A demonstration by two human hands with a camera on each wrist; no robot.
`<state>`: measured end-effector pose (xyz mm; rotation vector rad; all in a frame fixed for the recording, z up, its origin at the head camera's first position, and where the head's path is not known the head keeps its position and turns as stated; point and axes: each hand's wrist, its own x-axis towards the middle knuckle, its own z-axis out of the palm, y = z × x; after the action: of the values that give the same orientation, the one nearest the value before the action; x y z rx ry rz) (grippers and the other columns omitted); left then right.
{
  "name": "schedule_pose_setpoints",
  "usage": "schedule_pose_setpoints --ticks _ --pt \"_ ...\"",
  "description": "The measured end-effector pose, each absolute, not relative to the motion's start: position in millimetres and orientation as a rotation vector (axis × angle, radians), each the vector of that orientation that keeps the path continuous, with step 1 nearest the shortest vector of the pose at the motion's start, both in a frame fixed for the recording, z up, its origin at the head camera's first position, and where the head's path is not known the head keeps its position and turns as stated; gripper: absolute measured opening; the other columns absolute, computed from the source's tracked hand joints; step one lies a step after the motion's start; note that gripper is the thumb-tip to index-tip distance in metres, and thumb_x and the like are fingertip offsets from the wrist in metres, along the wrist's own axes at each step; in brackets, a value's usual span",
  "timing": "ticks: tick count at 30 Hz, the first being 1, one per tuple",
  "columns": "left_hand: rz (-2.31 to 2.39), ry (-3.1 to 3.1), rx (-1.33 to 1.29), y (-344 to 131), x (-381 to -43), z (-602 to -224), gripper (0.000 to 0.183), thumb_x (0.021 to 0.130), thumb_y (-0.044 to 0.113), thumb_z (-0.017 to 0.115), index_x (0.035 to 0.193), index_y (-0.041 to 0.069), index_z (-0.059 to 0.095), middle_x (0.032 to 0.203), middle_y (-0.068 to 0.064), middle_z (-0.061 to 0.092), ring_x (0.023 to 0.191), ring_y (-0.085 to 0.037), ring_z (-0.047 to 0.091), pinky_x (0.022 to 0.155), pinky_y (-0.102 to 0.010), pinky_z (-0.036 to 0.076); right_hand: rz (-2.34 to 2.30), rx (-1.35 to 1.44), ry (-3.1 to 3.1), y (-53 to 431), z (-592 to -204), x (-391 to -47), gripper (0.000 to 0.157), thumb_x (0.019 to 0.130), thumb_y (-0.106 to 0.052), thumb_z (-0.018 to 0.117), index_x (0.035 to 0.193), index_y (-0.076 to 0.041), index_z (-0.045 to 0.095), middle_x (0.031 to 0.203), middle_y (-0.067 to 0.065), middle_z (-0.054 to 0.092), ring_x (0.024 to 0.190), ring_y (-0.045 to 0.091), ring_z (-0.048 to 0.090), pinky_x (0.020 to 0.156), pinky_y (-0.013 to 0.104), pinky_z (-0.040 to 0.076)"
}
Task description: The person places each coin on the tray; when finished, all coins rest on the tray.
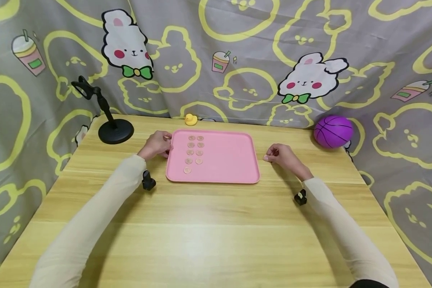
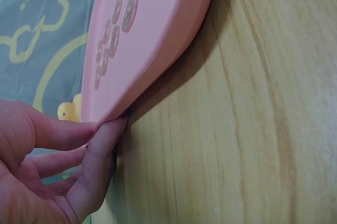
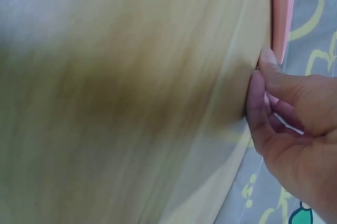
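Observation:
A pink tray (image 1: 223,160) lies on the wooden table, holding several copper-coloured coins (image 1: 191,145) in two columns toward its left side. The left column runs one coin longer at the near end. My left hand (image 1: 157,143) pinches the tray's left rim between thumb and fingers; the left wrist view shows this grip (image 2: 63,166) up close. Just beyond the tray's right edge, my right hand (image 1: 283,157) hovers low over the table with loosely bent fingers. In the right wrist view its thumb and forefinger (image 3: 256,98) are slightly apart, with nothing seen between them.
A black stand (image 1: 116,131) with a round base is at the back left. Behind the tray sits a yellow rubber duck (image 1: 191,119). A purple ball (image 1: 333,132) rests at the back right. A patterned grey curtain (image 1: 245,48) hangs along the table's rear.

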<state>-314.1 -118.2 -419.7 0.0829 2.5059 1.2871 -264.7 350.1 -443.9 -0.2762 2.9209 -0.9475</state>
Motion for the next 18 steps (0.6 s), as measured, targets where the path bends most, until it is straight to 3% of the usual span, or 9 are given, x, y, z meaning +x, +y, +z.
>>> schedule_pose_setpoints --ticks 8,14,18 --pt "1.323 2.470 0.075 -117 -313 -422 0.053 0.096 -0.003 0.060 0.148 -0.008 0.049 0.125 -0.028 0.059 0.076 -0.017 0.067 0.060 -0.023 0.062 -1.203 -0.219 2.785 332 -428 -261 0.016 0.097 -0.003 0.073 0.101 0.012 0.067 0.090 0.023 0.072 0.071 0.011 0.066 0.064 0.021 0.060" --pt "1.381 2.454 0.060 -115 -314 -423 0.051 0.097 -0.003 0.060 0.147 -0.007 0.052 0.126 -0.028 0.061 0.079 -0.017 0.067 0.061 -0.022 0.062 -1.308 -0.281 2.627 257 -415 -249 0.019 0.096 -0.004 0.074 0.108 0.010 0.072 0.098 0.022 0.076 0.080 0.013 0.071 0.076 0.021 0.059" --pt "1.394 2.452 0.076 -114 -317 -426 0.050 0.097 -0.004 0.060 0.146 -0.009 0.052 0.126 -0.029 0.062 0.080 -0.017 0.067 0.060 -0.021 0.061 -1.454 -0.294 2.399 203 -423 -247 0.013 0.097 0.001 0.070 0.105 0.011 0.070 0.095 0.023 0.076 0.075 0.019 0.076 0.076 0.032 0.065"
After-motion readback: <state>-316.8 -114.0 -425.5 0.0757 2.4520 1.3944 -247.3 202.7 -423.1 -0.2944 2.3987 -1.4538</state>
